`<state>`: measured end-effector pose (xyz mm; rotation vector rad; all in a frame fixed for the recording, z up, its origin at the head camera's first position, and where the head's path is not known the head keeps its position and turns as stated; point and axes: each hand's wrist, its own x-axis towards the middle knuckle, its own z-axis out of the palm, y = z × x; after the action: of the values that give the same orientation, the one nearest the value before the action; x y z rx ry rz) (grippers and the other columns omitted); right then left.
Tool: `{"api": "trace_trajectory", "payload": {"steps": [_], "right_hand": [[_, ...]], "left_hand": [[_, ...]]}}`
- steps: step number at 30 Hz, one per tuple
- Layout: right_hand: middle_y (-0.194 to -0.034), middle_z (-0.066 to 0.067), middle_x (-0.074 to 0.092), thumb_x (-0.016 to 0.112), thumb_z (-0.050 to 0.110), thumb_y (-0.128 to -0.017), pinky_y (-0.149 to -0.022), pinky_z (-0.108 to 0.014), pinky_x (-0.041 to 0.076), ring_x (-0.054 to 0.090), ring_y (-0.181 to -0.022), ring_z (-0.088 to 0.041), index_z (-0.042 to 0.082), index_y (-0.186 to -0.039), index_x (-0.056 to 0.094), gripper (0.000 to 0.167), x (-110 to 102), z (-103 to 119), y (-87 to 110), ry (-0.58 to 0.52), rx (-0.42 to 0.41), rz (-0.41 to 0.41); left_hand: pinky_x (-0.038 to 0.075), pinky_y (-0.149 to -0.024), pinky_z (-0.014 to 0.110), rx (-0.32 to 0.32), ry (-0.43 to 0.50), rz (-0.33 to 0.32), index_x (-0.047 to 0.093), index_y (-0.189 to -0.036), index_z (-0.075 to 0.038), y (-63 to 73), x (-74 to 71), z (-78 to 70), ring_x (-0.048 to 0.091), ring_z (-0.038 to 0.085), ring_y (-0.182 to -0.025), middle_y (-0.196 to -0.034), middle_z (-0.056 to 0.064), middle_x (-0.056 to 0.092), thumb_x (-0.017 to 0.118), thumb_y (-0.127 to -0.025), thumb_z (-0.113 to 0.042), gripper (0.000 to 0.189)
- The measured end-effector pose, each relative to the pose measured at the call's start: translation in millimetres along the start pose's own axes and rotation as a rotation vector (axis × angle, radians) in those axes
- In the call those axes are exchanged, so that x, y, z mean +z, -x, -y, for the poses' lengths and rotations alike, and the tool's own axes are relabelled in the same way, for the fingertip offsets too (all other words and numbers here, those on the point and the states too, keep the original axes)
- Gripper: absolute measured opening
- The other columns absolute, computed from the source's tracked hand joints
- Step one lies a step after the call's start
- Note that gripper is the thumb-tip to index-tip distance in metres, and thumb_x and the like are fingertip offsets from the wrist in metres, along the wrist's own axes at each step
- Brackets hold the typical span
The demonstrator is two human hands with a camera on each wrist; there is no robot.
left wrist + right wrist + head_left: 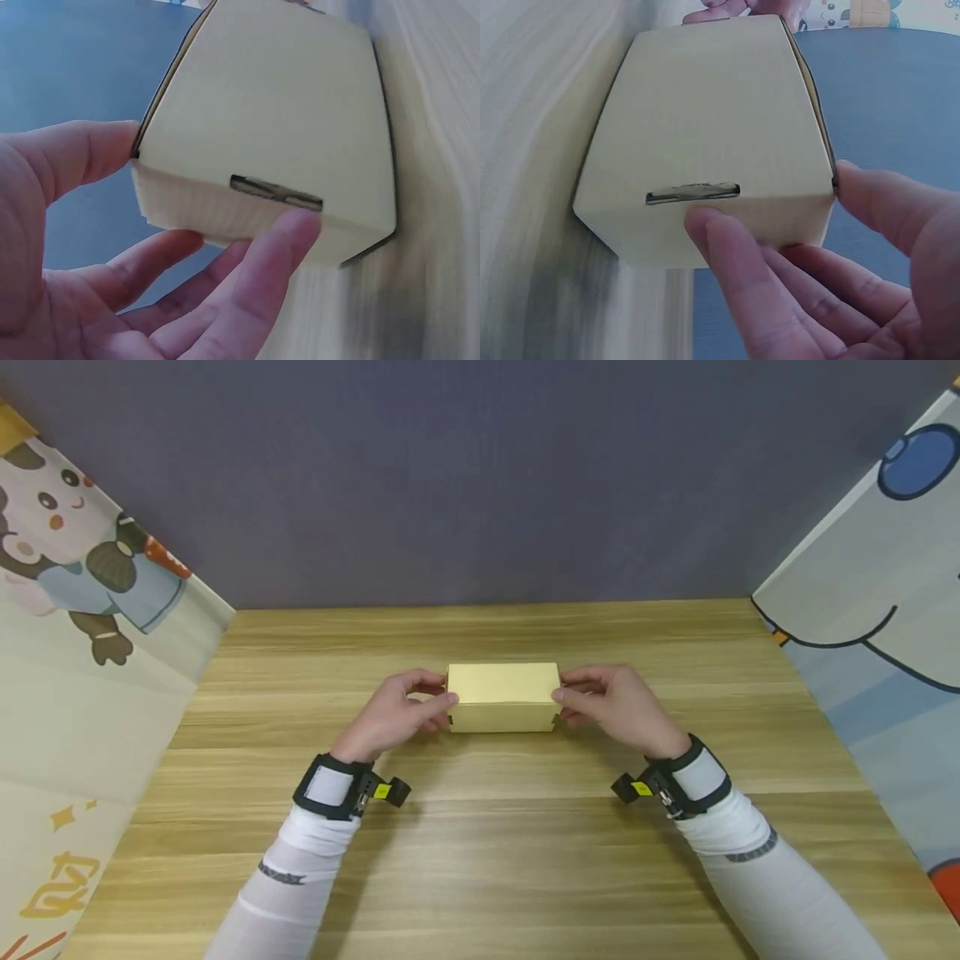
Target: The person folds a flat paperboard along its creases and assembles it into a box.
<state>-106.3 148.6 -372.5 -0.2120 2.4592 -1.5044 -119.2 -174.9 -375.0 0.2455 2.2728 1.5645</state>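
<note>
A small cardboard box (pixel 504 683), pale yellow and longer than it is wide, is between both hands with its lid down. My left hand (pixel 397 706) holds its left end, the thumb at the upper edge. On the opposite end, my right hand (pixel 618 706) grips in a mirrored way. In the left wrist view, fingertips (pixel 300 225) touch the box's end just by a narrow dark slot. A like slot shows in the right wrist view, with a fingertip (pixel 703 221) below it. The box's back and underside are hidden.
The box is over the rear half of a wood-grain table (pixel 495 843). A dark grey-blue panel (pixel 480 485) stands behind, and printed cartoon panels (pixel 97 552) flank both sides. Each wrist wears a black strap with a small camera (pixel 393 792).
</note>
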Motion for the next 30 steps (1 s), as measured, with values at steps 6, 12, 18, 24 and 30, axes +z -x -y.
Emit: {"api": "trace_trajectory", "payload": {"steps": [6,12,18,24,30], "right_hand": [[-0.112,-0.006,0.070,0.066,0.051,-0.086,-0.076,-0.036,0.059,0.069,-0.097,-0.026,0.011,-0.123,0.063,0.054,-0.1,6.5,1.8,0.055,-0.093,-0.098],[-0.106,0.005,0.070,0.062,0.062,-0.084,-0.079,-0.038,0.056,0.065,-0.096,-0.012,0.023,-0.110,0.069,0.048,5.5,11.1,4.1,0.123,-0.110,-0.236],[-0.100,-0.001,0.070,0.063,0.056,-0.086,-0.070,-0.033,0.059,0.067,-0.083,-0.015,0.015,-0.101,0.070,0.045,13.4,8.8,2.0,0.027,-0.144,-0.305],[-0.100,-0.006,0.068,0.067,0.047,-0.087,-0.069,-0.028,0.058,0.066,-0.081,-0.018,0.008,-0.096,0.067,0.040,19.1,3.1,0.4,0.006,-0.150,-0.328],[-0.106,-0.009,0.064,0.071,0.038,-0.087,-0.074,-0.028,0.056,0.064,-0.095,-0.022,0.007,-0.119,0.061,0.046,22.6,-1.2,-2.1,0.034,-0.104,-0.301]], "left_hand": [[0.056,-0.082,0.049,0.059,-0.016,-0.093,0.055,-0.129,-0.011,4.4,-0.4,-9.2,0.067,0.030,-0.097,-0.120,0.004,0.061,0.066,-0.089,-0.047,0.055],[0.056,-0.079,0.046,0.091,-0.075,-0.177,0.058,-0.126,-0.013,4.5,2.5,-13.3,0.067,0.028,-0.095,-0.123,0.002,0.061,0.060,-0.086,-0.062,0.063],[0.055,-0.072,0.036,0.128,-0.013,-0.242,0.061,-0.117,-0.012,1.8,7.8,-10.4,0.068,0.032,-0.089,-0.120,0.004,0.063,0.060,-0.087,-0.060,0.057],[0.057,-0.074,0.043,0.165,0.021,-0.292,0.062,-0.104,-0.010,-1.0,15.1,-4.2,0.067,0.027,-0.090,-0.119,0.002,0.060,0.069,-0.088,-0.042,0.037],[0.056,-0.078,0.047,0.103,0.047,-0.275,0.057,-0.122,-0.013,-1.6,20.2,1.3,0.062,0.025,-0.101,-0.120,0.003,0.058,0.075,-0.084,-0.024,0.044]]}}
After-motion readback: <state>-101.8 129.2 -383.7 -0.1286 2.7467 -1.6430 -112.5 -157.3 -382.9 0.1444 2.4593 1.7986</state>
